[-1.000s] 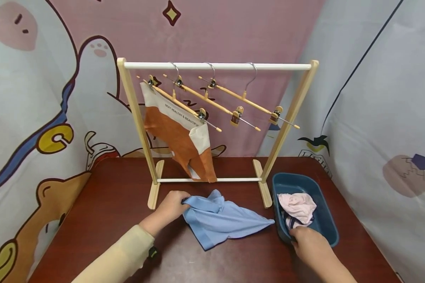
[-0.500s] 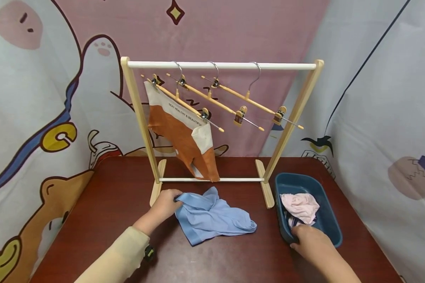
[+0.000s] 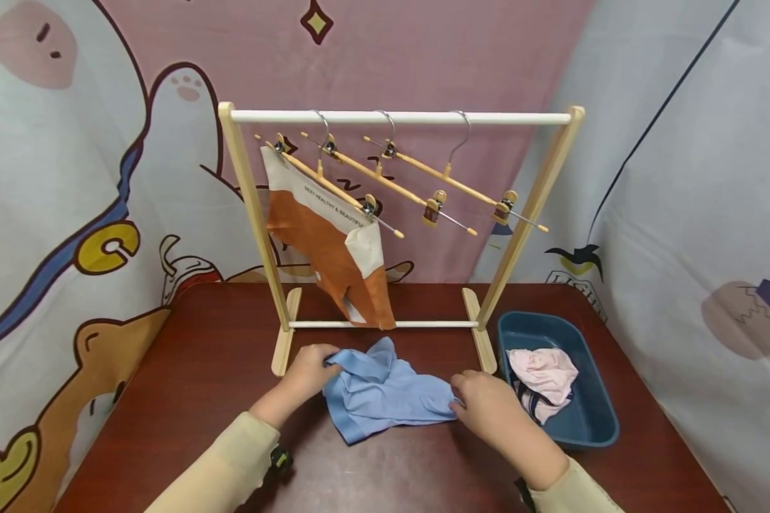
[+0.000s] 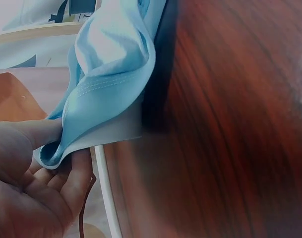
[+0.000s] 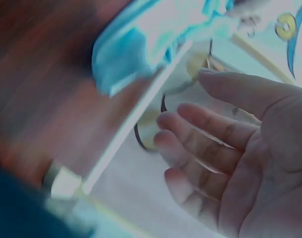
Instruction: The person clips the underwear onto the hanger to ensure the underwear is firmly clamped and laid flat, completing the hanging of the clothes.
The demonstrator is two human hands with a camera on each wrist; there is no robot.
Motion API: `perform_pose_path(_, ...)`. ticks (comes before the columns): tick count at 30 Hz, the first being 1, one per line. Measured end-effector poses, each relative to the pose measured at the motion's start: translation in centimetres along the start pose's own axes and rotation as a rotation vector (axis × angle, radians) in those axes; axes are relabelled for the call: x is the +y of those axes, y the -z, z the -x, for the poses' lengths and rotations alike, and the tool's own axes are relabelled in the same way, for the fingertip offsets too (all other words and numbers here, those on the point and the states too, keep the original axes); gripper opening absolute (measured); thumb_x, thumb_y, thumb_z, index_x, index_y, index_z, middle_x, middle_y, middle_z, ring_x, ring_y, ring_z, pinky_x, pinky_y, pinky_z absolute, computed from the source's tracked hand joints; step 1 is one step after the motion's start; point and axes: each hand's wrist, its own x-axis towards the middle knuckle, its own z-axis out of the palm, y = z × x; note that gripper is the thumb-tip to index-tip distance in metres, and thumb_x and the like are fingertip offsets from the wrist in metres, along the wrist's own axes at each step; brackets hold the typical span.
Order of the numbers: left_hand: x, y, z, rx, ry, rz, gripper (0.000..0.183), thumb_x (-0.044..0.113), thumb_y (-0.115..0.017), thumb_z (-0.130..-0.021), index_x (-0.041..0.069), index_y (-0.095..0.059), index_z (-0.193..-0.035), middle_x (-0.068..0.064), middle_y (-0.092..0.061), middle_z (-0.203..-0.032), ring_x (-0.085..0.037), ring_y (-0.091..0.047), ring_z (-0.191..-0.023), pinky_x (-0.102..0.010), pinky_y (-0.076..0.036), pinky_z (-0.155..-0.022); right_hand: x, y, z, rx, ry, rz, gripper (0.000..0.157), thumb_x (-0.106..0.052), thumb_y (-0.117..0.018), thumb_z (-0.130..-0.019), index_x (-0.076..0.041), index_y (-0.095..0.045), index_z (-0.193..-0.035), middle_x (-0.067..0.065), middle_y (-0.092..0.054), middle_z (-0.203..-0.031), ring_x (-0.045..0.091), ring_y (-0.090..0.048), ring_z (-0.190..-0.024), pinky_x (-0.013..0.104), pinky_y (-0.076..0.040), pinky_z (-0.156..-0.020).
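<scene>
Light-blue underpants (image 3: 394, 395) lie crumpled on the table, their left end lifted. My left hand (image 3: 304, 370) pinches that end; in the left wrist view the thumb and fingers of the left hand (image 4: 41, 183) fold round the stitched band of the underpants (image 4: 98, 106). At the right end of the cloth is my right hand (image 3: 490, 406), its fingertips close to the edge. The right wrist view shows this hand (image 5: 240, 158) with fingers spread and loosely bent, nothing between them, and the blurred underpants (image 5: 136, 54) beyond.
Behind the cloth stands a wooden rack (image 3: 398, 117) with three clip hangers. Orange-and-white underpants (image 3: 327, 235) hang from the left hanger (image 3: 327, 187). A dark blue basin (image 3: 587, 427) on the right holds pale pink cloth (image 3: 544, 374). Printed fabric walls (image 3: 449, 57) surround the table (image 3: 199, 356).
My right hand has left the basin's near edge and moved left to the underpants. The right end of the underpants has drawn in to the left. My left hand has kept its pinch.
</scene>
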Motion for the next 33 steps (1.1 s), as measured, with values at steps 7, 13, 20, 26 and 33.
perform_pose_path(7,0.2,-0.4,0.3,-0.003,0.015,0.004,0.015,0.004,-0.072,-0.076,0.005,-0.073,-0.091,-0.006,-0.072,-0.090,-0.020,-0.067,-0.086,-0.035,-0.052,-0.076,-2.8,-2.8,-3.5,-0.080,0.149,-0.098,0.039,-0.025,-0.076,-0.078,-0.006,-0.064,-0.111,0.007,-0.062,-0.106,0.022,-0.063,-0.095,0.039,-0.053,-0.082)
perform_pose_path(13,0.3,-1.0,0.4,-0.020,-0.009,-0.005,0.016,0.004,-0.071,-0.076,0.004,-0.073,-0.092,-0.006,-0.072,-0.091,-0.021,-0.067,-0.088,-0.037,-0.052,-0.078,-4.8,-5.1,-6.1,-0.090,0.185,-0.122,0.042,-0.026,-0.067,-0.086,-0.007,-0.058,-0.123,0.008,-0.059,-0.120,0.023,-0.060,-0.107,0.039,-0.050,-0.088)
perform_pose_path(20,0.8,-2.0,0.4,-0.059,-0.033,0.022,0.020,0.003,-0.072,-0.075,-0.001,-0.071,-0.095,-0.011,-0.071,-0.094,-0.024,-0.067,-0.090,-0.039,-0.053,-0.079,-5.3,-6.6,-7.3,-0.085,0.222,-0.110,0.043,-0.025,-0.072,-0.082,-0.009,-0.060,-0.120,0.006,-0.061,-0.116,0.021,-0.061,-0.106,0.037,-0.050,-0.089)
perform_pose_path(26,0.5,-2.1,0.8,-0.110,-0.021,0.020,0.035,0.013,-0.079,-0.072,-0.001,-0.070,-0.103,-0.012,-0.070,-0.101,-0.025,-0.065,-0.095,-0.038,-0.052,-0.081,-4.7,-7.2,-7.6,-0.067,0.239,-0.122,0.020,-0.011,-0.072,-0.077,-0.013,-0.068,-0.097,0.002,-0.062,-0.095,0.022,-0.063,-0.086,0.037,-0.052,-0.074)
perform_pose_path(33,-0.3,-1.5,1.6,-0.196,-0.045,0.008,0.043,0.003,-0.078,-0.064,0.004,-0.066,-0.105,-0.003,-0.065,-0.082,-0.017,-0.059,-0.078,-0.029,-0.048,-0.068,-3.1,-6.9,-7.8,0.063,0.125,-0.141,0.016,-0.002,-0.063,-0.077,-0.011,-0.070,-0.088,0.003,-0.065,-0.087,0.023,-0.065,-0.081,0.040,-0.051,-0.070)
